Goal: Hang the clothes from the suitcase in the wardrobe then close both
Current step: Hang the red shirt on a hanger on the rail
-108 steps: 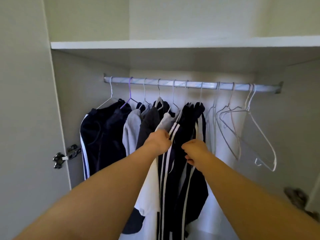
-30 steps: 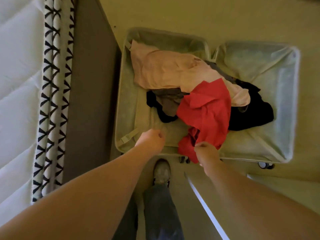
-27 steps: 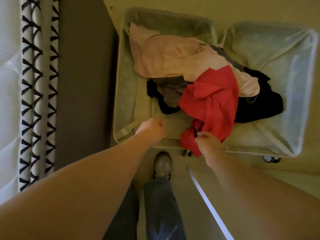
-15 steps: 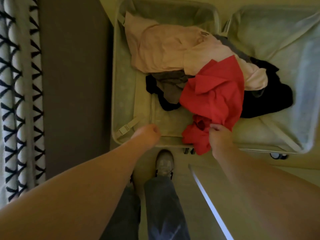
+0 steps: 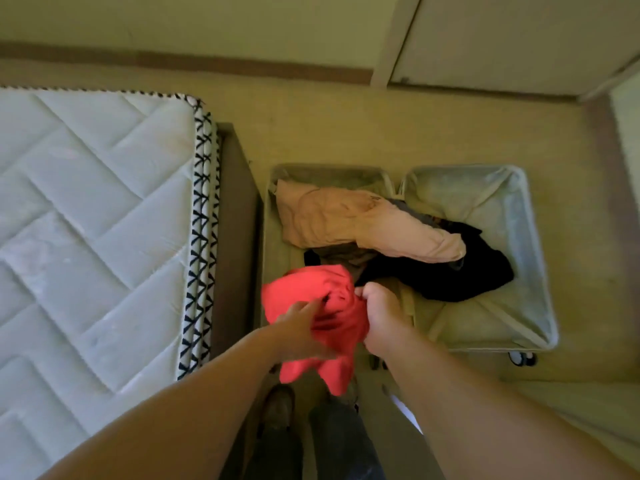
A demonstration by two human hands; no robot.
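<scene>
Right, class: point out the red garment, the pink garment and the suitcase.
red garment point(image 5: 341, 320), head view, bunched middle folds.
pink garment point(image 5: 346, 216), head view, flat middle.
suitcase point(image 5: 519, 237), head view, bare lining of right half.

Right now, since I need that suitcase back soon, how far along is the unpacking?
Done: nothing in view confirms any hanging. In hand: the right hand grips the red garment; the left hand touches it. Left: the pink garment, black garment and brownish garment lie in the open suitcase, all to hang before closing up.
</scene>
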